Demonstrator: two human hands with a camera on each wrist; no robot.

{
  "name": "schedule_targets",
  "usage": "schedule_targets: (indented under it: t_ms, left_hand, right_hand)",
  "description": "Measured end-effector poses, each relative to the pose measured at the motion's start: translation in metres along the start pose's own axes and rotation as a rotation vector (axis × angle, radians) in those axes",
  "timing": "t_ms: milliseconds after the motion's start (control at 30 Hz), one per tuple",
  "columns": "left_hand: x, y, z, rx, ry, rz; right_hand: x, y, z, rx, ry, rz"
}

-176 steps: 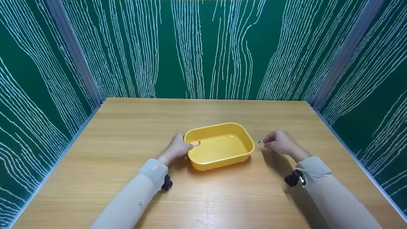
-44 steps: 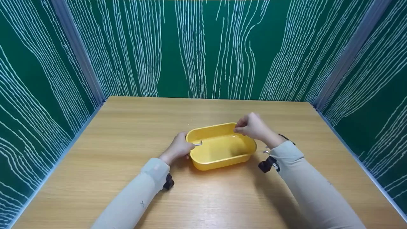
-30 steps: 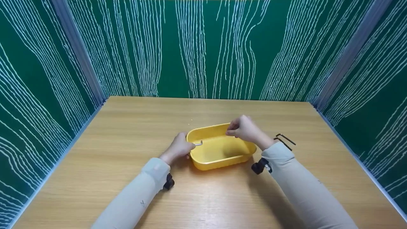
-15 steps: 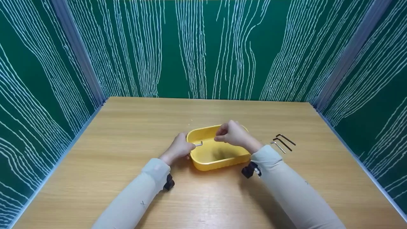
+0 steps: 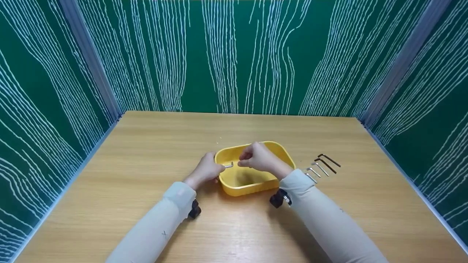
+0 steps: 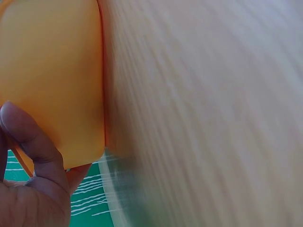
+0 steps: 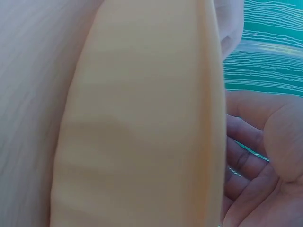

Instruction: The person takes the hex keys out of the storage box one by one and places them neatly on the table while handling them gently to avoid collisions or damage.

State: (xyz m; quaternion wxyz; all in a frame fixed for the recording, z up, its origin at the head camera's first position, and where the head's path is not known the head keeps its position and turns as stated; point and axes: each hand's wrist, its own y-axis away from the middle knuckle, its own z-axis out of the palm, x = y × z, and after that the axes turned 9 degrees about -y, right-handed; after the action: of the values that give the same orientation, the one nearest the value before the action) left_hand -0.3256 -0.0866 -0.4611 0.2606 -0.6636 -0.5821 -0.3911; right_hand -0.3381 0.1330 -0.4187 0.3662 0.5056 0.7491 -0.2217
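Note:
My left hand [image 5: 205, 168] grips the left end of a yellow plastic tub [image 5: 252, 187], its thumb over the rim. A small silver L-shaped hook [image 5: 229, 165] sticks out from under that thumb into the tub. In the left wrist view, the fingers [image 6: 35, 142] lie against the tub's outer wall. My right hand [image 5: 260, 157] hovers over the tub with its fingers bent loosely, just right of the hook and apart from it. Nothing shows between its fingertips. The tub wall [image 7: 137, 118] hides part of that hand in the right wrist view.
On the wooden table [image 5: 234, 226], right of the tub, two dark L-shaped hex keys [image 5: 331, 160] lie beside several silver L-shaped pieces [image 5: 321, 169] in a slanted row. Tiny pale specks [image 5: 218, 140] lie behind the tub. Green panels [image 5: 256, 58] enclose the table's back and sides.
Earlier my right hand held a small silver piece right of the tub. It has since moved left over the tub toward the left hand, uncovering the row of pieces. The left hand keeps its grip.

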Motion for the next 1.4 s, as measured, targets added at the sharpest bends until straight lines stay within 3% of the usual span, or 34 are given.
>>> schedule_targets:
  t_ms: [633,1133,1400]
  left_hand:
    - [-0.002,-0.001,0.000,0.004,-0.015,0.027]
    - [-0.003,-0.002,0.001,0.001,0.001,0.028]
    - [-0.002,-0.002,0.000,-0.004,-0.012,0.016]
  right_hand:
    - [-0.002,-0.009,0.017,-0.023,0.012,-0.021]
    - [-0.005,-0.017,0.018,-0.132,0.109,-0.001]
    - [0.002,-0.021,0.022,-0.188,0.193,-0.060]
